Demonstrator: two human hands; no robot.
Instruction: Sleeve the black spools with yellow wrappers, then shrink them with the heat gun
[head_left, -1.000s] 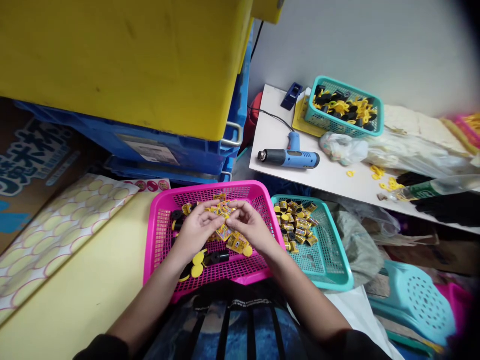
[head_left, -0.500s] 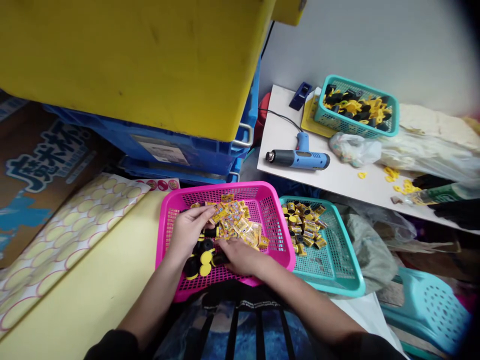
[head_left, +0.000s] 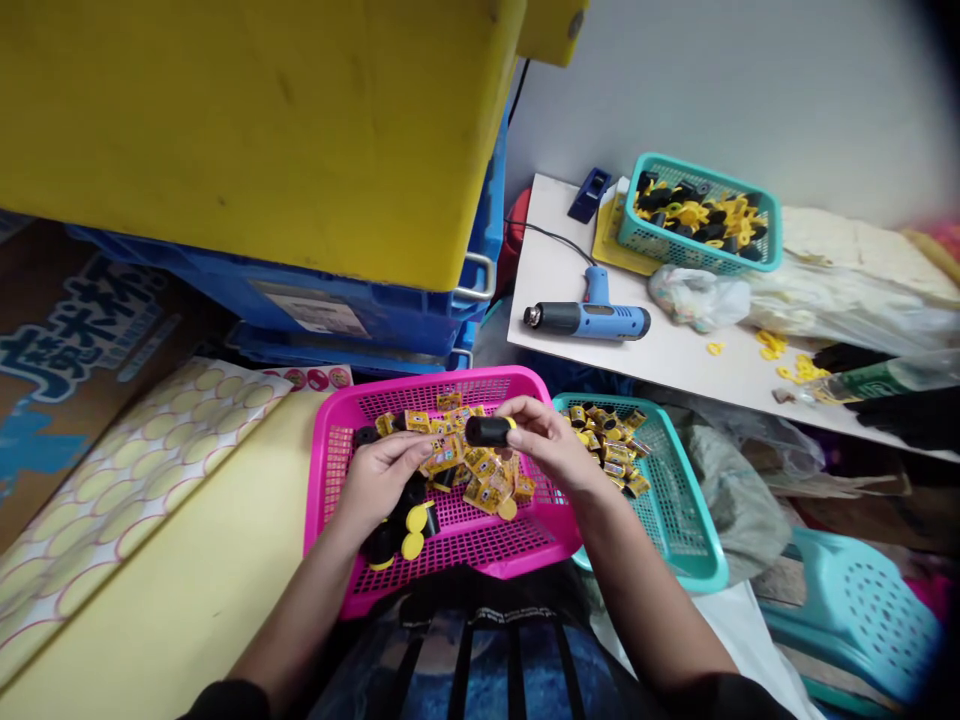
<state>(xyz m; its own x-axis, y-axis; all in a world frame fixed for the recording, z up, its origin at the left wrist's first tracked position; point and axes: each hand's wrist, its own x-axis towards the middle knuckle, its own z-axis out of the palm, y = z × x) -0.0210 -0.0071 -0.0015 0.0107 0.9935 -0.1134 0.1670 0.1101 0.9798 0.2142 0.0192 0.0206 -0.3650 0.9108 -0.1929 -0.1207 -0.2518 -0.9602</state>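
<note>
A pink basket (head_left: pixel 559 530) stands in front of me, with yellow printed plastic sleeves (head_left: pixel 480 490) heaped in its middle. My left hand (head_left: pixel 381 478) is over the basket's left side, thumb and fingers pinched on a yellow printed sleeve (head_left: pixel 444 453). Held level above the heap is a small black cylinder (head_left: pixel 486 432) with a yellow end, gripped by its yellow end in the fingers of my right hand (head_left: pixel 553 442). The two hands are a short way apart. Below my left hand lie more black cylinders (head_left: pixel 381 545), some with yellow discs (head_left: pixel 412 546).
A teal basket (head_left: pixel 701 570) holding wrapped pieces (head_left: pixel 615 440) adjoins on the right. Behind it, a white table (head_left: pixel 675 365) bears a blue heat gun (head_left: pixel 592 320) and another teal basket (head_left: pixel 697 258). Blue crates (head_left: pixel 390 320) and a yellow bin (head_left: pixel 262 130) rise at the back left.
My right hand has lifted from the basket's near side, up and to the right, now with a black cylinder in its fingers. My left hand stays pinched in nearly the same place.
</note>
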